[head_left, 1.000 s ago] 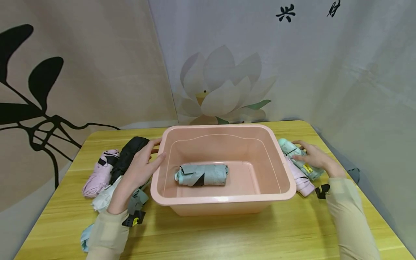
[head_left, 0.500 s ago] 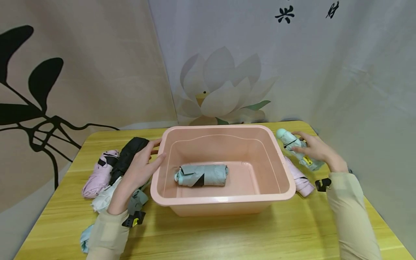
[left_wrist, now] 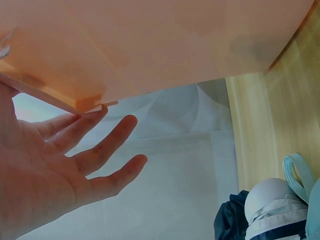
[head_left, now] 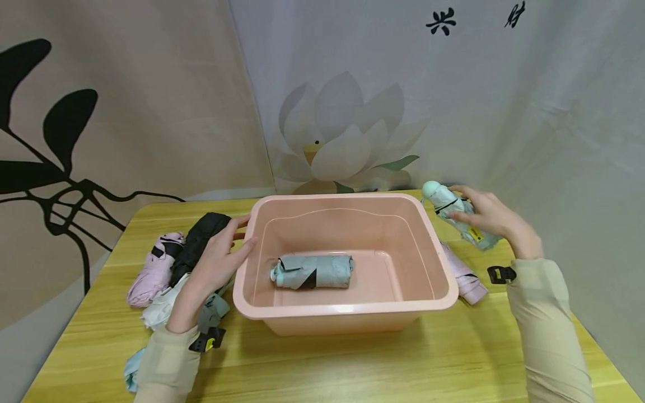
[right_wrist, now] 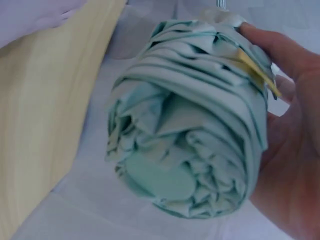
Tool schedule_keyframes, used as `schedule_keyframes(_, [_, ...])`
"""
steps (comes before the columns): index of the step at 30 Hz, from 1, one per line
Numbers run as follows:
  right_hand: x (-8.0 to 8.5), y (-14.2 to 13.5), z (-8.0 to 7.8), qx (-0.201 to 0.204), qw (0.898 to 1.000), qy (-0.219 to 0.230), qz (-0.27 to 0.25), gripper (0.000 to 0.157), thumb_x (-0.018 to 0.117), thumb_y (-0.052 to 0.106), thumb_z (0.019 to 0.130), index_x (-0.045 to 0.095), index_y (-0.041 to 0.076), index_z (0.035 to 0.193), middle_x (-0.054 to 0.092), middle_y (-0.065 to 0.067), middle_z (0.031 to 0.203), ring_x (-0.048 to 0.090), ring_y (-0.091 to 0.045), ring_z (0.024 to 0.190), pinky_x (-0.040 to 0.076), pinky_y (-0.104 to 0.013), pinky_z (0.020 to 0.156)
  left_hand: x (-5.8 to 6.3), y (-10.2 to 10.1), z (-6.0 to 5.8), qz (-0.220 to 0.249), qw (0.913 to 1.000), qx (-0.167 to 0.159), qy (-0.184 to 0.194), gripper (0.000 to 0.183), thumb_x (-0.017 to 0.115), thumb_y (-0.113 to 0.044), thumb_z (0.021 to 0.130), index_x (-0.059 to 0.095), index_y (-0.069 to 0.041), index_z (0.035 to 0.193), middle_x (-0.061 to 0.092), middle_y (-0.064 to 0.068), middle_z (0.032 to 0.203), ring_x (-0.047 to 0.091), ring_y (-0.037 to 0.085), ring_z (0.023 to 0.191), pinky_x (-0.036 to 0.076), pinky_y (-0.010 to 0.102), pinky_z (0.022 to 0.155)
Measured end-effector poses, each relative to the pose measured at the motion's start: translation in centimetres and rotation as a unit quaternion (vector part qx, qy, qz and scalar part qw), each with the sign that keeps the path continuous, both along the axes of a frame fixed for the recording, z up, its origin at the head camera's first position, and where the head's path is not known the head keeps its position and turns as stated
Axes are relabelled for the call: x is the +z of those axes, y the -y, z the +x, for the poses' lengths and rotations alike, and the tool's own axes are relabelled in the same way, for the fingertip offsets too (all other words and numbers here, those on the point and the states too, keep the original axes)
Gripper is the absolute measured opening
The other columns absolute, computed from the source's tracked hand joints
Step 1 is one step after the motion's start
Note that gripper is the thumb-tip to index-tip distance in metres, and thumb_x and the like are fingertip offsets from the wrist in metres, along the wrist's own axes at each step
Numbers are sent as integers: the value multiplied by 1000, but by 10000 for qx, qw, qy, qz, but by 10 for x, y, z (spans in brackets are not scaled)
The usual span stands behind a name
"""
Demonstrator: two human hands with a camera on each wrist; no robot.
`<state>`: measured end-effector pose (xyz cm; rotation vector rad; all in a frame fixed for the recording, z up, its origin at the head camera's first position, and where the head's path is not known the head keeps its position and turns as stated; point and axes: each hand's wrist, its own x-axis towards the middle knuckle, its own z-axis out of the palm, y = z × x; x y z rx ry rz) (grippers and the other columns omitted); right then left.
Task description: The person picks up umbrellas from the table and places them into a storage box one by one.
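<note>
My right hand (head_left: 496, 218) grips a folded mint-green umbrella (head_left: 443, 198) by its side, above the right part of the table. The right wrist view shows the rolled cloth end of that umbrella (right_wrist: 185, 115) and its yellow tag (right_wrist: 257, 72). A pink plastic tub (head_left: 347, 310) stands in the middle, with a folded grey-blue umbrella (head_left: 327, 271) lying on its floor. My left hand (head_left: 216, 260) rests at the tub's left rim, thumb at the edge. Its fingers (left_wrist: 110, 140) are spread and fairly straight in the left wrist view, some touching the rim's underside.
A folded lilac umbrella (head_left: 466, 277) lies just right of the tub. On the left are another lilac umbrella (head_left: 151, 274), a black one (head_left: 201, 238), a white one (head_left: 160, 308), a grey-green one (head_left: 214, 310) and a light-blue item (head_left: 132, 369). Printed curtains hang behind the wooden table (head_left: 327, 369).
My right hand has lifted the mint-green umbrella up and away from beside the lilac one, toward the tub's far right corner. My left hand and the tub have stayed put.
</note>
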<state>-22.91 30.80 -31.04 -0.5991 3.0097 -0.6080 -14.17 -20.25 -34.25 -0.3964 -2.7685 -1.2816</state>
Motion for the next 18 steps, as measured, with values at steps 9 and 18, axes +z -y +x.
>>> schedule_keyframes(9, [23,18,4,255,9991,-338,-26,57,58,30,89,37,9,138,45,-17,136,48,-35,117,40,-53,92,0,0,0,-33,10000,-2,-15,53,46,-39,94,31,-20,142,37,9,144,46,34,121,45,54,89])
schedule_keyframes(18, [49,38,2,641,9943,-856,40,54,63,22,86,43,6,133,53,-17,127,55,-30,105,44,-47,85,-1,-2,-2,-190,9998,83,12,53,45,-37,95,30,-17,141,38,13,142,48,37,120,47,54,87])
